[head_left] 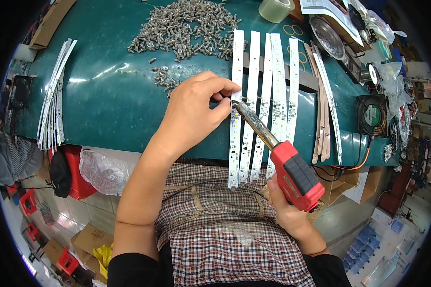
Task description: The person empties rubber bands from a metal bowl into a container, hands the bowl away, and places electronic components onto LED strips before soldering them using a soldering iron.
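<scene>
Several white LED strips (236, 62) lie side by side on the green table, their near ends reaching past its front edge. My left hand (191, 107) is over the leftmost strip, thumb and forefinger pinched beside it; whatever sits between the fingertips is too small to make out. In my right hand (289, 215) is a red and black soldering gun (298, 178). Its long metal tip points up and left, ending at the leftmost strip close to my left fingertips. Small electronic parts dot the strips. A dark bar (307, 82) runs crosswise beneath them.
A heap of small metal screw-like pieces (177, 28) covers the far table, with a smaller cluster (164, 79) nearer. More strips (52, 103) lie left. At right are brown strips (322, 119), a metal bowl (326, 37), a wire spool (370, 74) and a fan (372, 115). A tape roll (276, 9) stands behind.
</scene>
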The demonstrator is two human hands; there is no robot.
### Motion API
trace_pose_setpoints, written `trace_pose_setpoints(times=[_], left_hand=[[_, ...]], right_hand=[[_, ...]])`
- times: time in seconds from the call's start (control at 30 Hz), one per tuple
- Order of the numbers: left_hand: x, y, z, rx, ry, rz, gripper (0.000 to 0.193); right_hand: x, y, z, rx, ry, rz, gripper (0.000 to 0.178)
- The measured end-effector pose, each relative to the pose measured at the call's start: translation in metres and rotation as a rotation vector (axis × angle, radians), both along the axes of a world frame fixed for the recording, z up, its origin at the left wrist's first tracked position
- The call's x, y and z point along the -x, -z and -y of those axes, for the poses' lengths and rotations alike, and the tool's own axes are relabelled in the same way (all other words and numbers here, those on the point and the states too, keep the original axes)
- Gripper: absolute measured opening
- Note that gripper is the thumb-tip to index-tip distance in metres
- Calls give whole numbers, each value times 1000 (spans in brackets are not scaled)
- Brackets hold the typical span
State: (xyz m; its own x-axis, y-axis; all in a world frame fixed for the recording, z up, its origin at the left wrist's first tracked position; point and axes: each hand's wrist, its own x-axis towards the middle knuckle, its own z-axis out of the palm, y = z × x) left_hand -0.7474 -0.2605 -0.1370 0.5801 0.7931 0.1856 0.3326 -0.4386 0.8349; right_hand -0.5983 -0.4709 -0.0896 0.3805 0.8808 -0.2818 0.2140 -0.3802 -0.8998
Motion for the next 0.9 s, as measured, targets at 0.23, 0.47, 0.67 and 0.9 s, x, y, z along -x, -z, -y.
trace_pose_setpoints(times=[0.23, 0.47, 0.67, 0.9], left_hand=[[0, -1, 0, 17, 2, 19, 31], [-1, 0, 0, 25, -5, 20, 30], [-1, 0, 1, 13, -13, 20, 28], [-2, 0, 1, 23, -18, 17, 28]], right_hand=[[0, 4, 7, -36, 10, 60, 17], [-1, 0, 3, -8, -17, 40, 18], [-1, 3, 4, 7, -21, 24, 18], [-1, 7, 11, -47, -5, 25, 19]])
